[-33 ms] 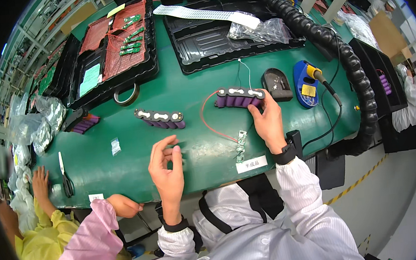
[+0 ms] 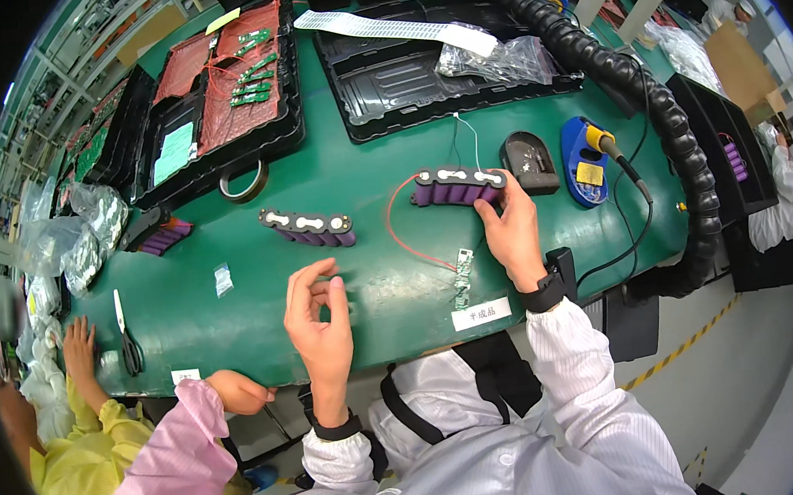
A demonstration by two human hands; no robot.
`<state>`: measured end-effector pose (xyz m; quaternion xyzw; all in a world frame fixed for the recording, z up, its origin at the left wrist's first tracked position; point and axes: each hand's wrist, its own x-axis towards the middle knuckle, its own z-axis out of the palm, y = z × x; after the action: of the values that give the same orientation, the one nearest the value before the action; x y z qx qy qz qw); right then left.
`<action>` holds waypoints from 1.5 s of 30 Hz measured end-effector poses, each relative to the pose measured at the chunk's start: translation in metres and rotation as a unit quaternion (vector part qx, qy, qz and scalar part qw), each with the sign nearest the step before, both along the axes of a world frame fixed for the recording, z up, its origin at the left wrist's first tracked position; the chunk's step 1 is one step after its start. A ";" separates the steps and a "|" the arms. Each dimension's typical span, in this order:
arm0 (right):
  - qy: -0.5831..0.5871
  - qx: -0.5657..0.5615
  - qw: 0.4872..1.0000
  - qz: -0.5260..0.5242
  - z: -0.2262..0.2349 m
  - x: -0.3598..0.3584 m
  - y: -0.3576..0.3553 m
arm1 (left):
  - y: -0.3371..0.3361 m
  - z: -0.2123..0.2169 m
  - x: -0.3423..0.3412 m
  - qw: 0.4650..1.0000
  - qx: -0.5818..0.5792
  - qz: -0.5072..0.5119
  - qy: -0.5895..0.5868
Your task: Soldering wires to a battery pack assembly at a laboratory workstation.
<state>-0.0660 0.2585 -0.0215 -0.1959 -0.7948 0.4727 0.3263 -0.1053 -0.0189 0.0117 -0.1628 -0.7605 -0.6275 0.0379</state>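
My right hand (image 2: 511, 235) grips the right end of a purple battery pack (image 2: 448, 193) with a black frame and metal strips along its top. A red wire loops from the pack's left end down to a small green-and-white circuit board (image 2: 462, 275); a pale wire and a dark one rise behind the pack. My left hand (image 2: 318, 311) hovers near the table's front edge, empty, its fingers loosely bent and apart from the thumb. Beyond it lies a second purple battery pack (image 2: 308, 228), untouched. A white paper label (image 2: 481, 314) sits below the circuit board.
On the right are a soldering iron (image 2: 606, 146) in its blue stand, a small black tray (image 2: 530, 162) and a thick black hose (image 2: 691, 160). Black cases (image 2: 348, 120) stand behind. Tape (image 2: 245, 182), a third pack (image 2: 158, 232), scissors (image 2: 127, 342) and co-workers' hands (image 2: 239, 393) are left.
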 end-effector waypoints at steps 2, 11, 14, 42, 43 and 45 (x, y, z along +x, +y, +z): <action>-0.015 -0.013 1.000 -0.001 0.002 -0.004 0.001 | -0.001 -0.002 -0.005 1.000 -0.011 0.015 0.019; -0.089 -0.006 0.996 -0.001 0.015 -0.027 0.009 | 0.013 -0.014 -0.023 0.989 -0.016 0.117 0.094; -0.073 -0.009 0.997 -0.003 0.013 -0.037 0.012 | 0.013 -0.008 -0.023 0.993 -0.027 0.101 0.062; -0.051 -0.012 0.998 0.043 0.016 -0.070 0.017 | 0.042 0.037 -0.040 0.975 -0.183 0.110 0.067; -0.068 -0.019 0.997 0.041 0.017 -0.069 0.017 | 0.042 0.037 -0.040 0.976 -0.177 0.107 0.073; -0.090 -0.023 0.995 0.026 0.018 -0.068 0.016 | 0.045 0.037 -0.039 0.970 -0.210 0.105 0.068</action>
<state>-0.1342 0.2745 -0.0033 -0.2244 -0.8149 0.4792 0.2365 -0.1445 0.0256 0.0488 -0.1289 -0.8838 -0.4334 0.1205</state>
